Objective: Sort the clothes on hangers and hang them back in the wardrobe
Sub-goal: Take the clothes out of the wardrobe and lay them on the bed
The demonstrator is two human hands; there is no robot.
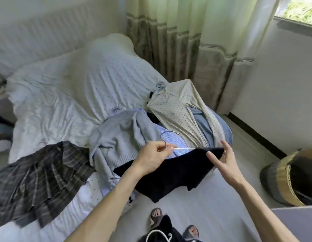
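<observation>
- A dark plaid pleated skirt (pixel 38 175) lies spread on the bed (pixel 64 95) at 8 o'clock in the view, over the white dotted sheet.
- A pale blue knit sweater (pixel 116 137) lies crumpled near the middle, touching the skirt's right edge.
- The left grip (pixel 151 158) pinches the neck of a metal wire hanger (pixel 184 148) between thumb and fingers, with the hook at 12 o'clock from the knuckles.
- A dark navy garment (pixel 169 175) hangs from the hanger's bar, drooping toward 6 o'clock over the bed's corner and the floor.
- The right grip (pixel 221 161) holds the garment's upper right edge, thumb in front and fingers behind.
- A cream dotted shirt (pixel 177 109) lies over a blue denim piece (pixel 204 126) at 1 o'clock from the hands.
- A woven basket (pixel 287 177) stands on the floor at 4 o'clock.
</observation>
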